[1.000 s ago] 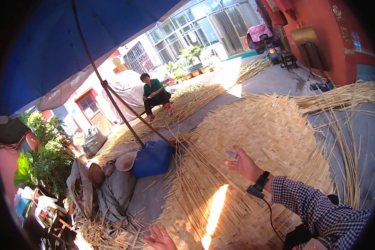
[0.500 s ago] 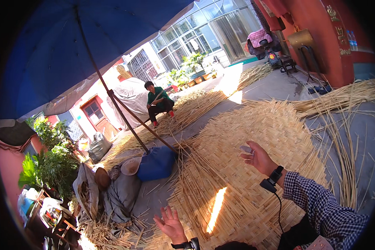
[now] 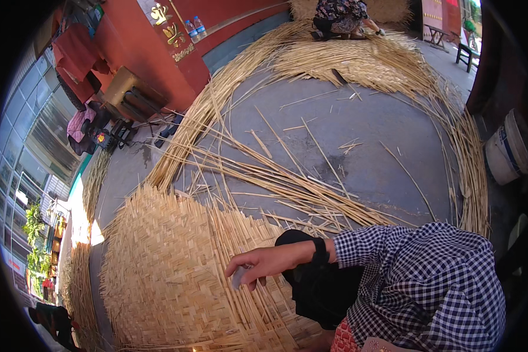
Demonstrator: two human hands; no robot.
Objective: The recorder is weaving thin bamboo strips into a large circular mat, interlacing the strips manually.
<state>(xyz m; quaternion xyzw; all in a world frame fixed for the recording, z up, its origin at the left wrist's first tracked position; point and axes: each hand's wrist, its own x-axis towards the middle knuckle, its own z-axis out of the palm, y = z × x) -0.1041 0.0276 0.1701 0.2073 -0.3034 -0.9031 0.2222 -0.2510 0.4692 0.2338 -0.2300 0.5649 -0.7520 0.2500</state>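
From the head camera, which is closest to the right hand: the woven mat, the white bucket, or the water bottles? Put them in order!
From the right hand:
1. Woven mat, directly under the hand, lower left.
2. White bucket, at the right edge.
3. Water bottles, up by the red wall at the top left, farthest.

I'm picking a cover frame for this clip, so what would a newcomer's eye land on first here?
First the big woven straw mat at lower left, with loose reed strips fanning across the grey pavement behind it. Next the person's right hand, in a checked sleeve at lower right, hanging just over the mat's edge with a small pale object in its fingers. At the top, another person crouches on a second mat.
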